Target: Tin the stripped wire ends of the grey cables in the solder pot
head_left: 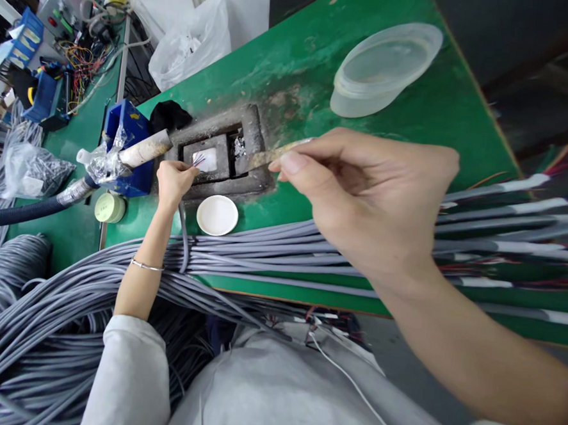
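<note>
My left hand (174, 181) is closed in a pinch on the end of a grey cable (183, 238), whose thin dark wires (198, 160) fan out over the bright metal surface (206, 159) of a solder pot (257, 131). My right hand (371, 195), nearer the camera, pinches a thin, flat, stained scraper (278, 153) between thumb and fingers. The scraper's far tip is over the pot's right end, beside a slot with grey dross (240, 146); whether it touches is unclear. A white round dish (217, 215) sits just in front of the pot.
A taped fume hose (146, 149) and blue bin (127, 177) stand left of the pot, near a pale green jar (110, 208). A translucent tub (386, 68) lies behind. Bundled grey cables (262, 253) cross the green table's (304, 47) front. A plastic bag (193, 46) stands behind.
</note>
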`<action>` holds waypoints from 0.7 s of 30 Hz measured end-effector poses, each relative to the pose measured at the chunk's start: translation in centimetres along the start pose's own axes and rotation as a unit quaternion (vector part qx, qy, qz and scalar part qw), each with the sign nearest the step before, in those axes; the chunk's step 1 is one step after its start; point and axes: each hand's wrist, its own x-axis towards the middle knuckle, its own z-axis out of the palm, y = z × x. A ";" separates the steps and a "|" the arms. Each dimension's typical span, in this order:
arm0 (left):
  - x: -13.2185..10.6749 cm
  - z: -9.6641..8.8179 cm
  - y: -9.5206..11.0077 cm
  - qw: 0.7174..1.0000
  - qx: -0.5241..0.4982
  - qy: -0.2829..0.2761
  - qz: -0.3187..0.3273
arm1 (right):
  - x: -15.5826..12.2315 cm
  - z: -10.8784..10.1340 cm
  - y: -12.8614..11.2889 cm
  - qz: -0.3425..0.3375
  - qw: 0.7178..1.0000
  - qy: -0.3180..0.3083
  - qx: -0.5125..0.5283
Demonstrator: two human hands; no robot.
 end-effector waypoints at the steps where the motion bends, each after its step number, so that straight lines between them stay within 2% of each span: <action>1: 0.0 0.0 0.0 1.000 -0.011 0.000 0.001 | 0.0 0.0 0.0 0.001 1.000 0.001 0.002; 6: -1.3 -1.6 1.2 0.989 -0.148 0.003 0.020 | 0.2 -0.1 -0.1 0.008 1.000 0.005 0.009; 12: -5.8 -4.2 4.0 0.941 -0.330 0.027 0.065 | 0.4 0.1 0.2 0.004 1.000 -0.011 -0.015; 16: -8.6 -4.7 5.0 0.914 -0.398 0.023 0.075 | 0.3 0.5 0.2 0.001 0.998 -0.052 -0.020; 21: -10.5 -4.8 5.3 0.896 -0.436 0.014 0.078 | 0.0 1.1 -0.1 -0.003 0.993 -0.113 0.037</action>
